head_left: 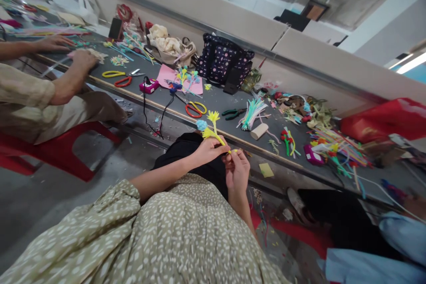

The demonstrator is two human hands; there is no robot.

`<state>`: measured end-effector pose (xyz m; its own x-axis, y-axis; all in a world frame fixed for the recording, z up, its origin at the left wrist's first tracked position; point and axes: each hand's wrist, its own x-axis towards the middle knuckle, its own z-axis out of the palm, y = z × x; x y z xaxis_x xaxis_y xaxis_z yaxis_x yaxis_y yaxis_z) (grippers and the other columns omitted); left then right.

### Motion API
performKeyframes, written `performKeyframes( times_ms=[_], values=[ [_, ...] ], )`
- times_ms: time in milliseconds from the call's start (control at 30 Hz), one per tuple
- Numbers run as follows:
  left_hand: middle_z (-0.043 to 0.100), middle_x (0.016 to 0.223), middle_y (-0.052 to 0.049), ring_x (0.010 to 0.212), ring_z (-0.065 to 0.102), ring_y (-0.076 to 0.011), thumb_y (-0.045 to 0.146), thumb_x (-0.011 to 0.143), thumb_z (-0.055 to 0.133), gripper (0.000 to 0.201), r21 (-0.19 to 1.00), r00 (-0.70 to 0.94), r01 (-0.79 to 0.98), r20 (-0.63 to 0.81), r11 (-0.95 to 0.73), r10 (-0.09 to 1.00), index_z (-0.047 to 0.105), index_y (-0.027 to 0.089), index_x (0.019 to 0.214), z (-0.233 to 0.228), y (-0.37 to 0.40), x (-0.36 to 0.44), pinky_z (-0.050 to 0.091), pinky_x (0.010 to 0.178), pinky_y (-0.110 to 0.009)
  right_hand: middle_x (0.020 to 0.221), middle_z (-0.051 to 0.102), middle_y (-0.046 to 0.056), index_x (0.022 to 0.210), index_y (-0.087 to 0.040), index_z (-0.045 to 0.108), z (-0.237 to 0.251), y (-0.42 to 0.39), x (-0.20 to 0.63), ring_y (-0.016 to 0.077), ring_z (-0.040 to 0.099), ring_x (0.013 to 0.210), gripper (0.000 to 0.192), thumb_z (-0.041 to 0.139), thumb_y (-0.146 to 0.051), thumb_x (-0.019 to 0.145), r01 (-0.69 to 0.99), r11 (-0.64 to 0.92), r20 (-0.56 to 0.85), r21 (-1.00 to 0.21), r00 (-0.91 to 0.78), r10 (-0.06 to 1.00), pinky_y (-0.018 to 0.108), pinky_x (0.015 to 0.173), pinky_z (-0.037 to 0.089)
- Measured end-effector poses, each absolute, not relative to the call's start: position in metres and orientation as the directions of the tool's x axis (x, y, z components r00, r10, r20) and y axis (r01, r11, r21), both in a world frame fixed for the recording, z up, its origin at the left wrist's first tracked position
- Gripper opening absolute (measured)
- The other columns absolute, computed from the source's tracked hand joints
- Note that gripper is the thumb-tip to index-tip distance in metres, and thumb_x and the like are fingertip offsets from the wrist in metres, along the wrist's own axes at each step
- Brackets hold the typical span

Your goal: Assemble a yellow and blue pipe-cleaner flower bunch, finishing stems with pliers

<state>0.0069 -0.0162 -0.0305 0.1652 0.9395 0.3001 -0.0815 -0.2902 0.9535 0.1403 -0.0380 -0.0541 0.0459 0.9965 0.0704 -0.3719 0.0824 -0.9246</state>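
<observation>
Both hands, left [207,150] and right [237,169], pinch a yellow pipe-cleaner flower [211,128] over the lap, near the tabletop [219,100]; it looks light, bendy (best held by its stem).

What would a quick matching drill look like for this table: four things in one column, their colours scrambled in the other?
Things:
1. pliers
2. paper sheet, under the small flowers
3. chair, beside the co-worker
4. pipe-cleaner flower, in the left hand and right hand

Colours:
A. red
B. yellow with a blue tuft
C. green handles
D. pink

Pairs: 1-C, 2-D, 3-A, 4-B
</observation>
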Motion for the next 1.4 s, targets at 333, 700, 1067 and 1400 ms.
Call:
performKeyframes(
  times_ms=[333,700,1067,1400],
  values=[
    [0.059,0.055,0.000,0.050,0.051,-0.0078,0.047,0.065,0.077,0.039,0.948,0.190,-0.315,0.101,-0.037,0.977,0.065,0.010,0.068,-0.034,-0.014,0.010,0.040,0.051,-0.020,0.076,0.067,0.001,0.087,-0.021,0.061,-0.065,-0.048,0.135,0.0162,0.065,0.067,0.014,0.061,-0.035,0.087,0.219,0.455,0.500,-0.863,0.248,0.829,0.030,0.070,0.052],
    [0.063,0.064,-0.003,0.060,0.059,-0.0111,0.039,0.072,0.074,0.030,0.953,0.191,-0.268,0.195,-0.140,0.962,0.063,0.011,0.071,-0.029,-0.018,0.010,0.047,0.057,-0.022,0.059,0.056,-0.006,0.072,-0.020,0.055,-0.053,-0.038,0.139,0.0093,0.053,0.051,0.019,0.067,-0.032,0.079,-0.427,0.045,0.027,-0.903,0.047,0.999,0.023,0.057,0.048],
    [0.060,0.062,-0.001,0.053,0.050,-0.0074,0.047,0.074,0.069,0.038,0.982,0.162,-0.138,0.153,-0.131,0.975,0.065,0.010,0.072,-0.037,-0.011,0.009,0.039,0.048,-0.018,0.071,0.065,-0.001,0.087,-0.020,0.060,-0.059,-0.046,0.136,0.0133,0.061,0.062,0.016,0.061,-0.036,0.087,0.097,0.394,0.406,-0.914,0.233,0.884,0.025,0.062,0.048],
    [0.056,0.062,0.001,0.056,0.051,-0.0078,0.045,0.070,0.074,0.037,0.956,0.200,-0.266,0.181,-0.125,0.963,0.060,0.011,0.067,-0.029,-0.015,0.011,0.041,0.053,-0.019,0.070,0.064,-0.001,0.086,-0.020,0.060,-0.055,-0.048,0.134,0.0131,0.060,0.061,0.016,0.063,-0.036,0.085,-0.013,0.377,0.362,-0.926,0.253,0.897,0.025,0.060,0.048]
  ],
)
